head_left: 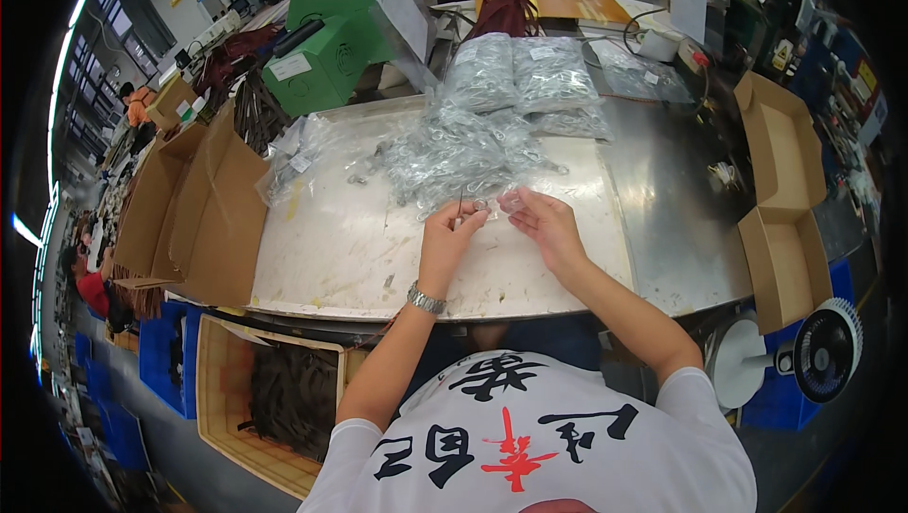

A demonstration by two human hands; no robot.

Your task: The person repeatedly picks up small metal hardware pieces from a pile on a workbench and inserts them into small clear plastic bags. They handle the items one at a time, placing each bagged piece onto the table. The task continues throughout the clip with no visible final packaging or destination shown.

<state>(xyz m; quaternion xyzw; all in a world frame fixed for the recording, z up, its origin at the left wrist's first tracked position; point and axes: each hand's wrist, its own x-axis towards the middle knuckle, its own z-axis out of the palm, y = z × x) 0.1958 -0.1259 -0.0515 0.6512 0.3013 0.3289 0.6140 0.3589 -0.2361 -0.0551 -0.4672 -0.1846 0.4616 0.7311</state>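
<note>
Close together over the front of the pale worktable [350, 267], my two hands work at the edge of a heap of small shiny metal pieces [449, 154], perhaps hooks or clasps. My left hand [446, 241], a metal watch on its wrist, is closed round a thin pointed tool [461, 203] whose kind I cannot make out. At its fingertips shows a small ring-like metal piece [480, 205]. My right hand [550, 229] pinches a small clear or shiny piece [512, 199] just beside it. Its exact kind is too small to tell.
Behind the heap lie clear bags of metal pieces [544, 69]. A green machine [331, 50] stands at back left. Open cardboard boxes flank the table, one at left [213, 210], one at right [785, 173]. A fan [828, 350] and a yellow crate [222, 409] are near me.
</note>
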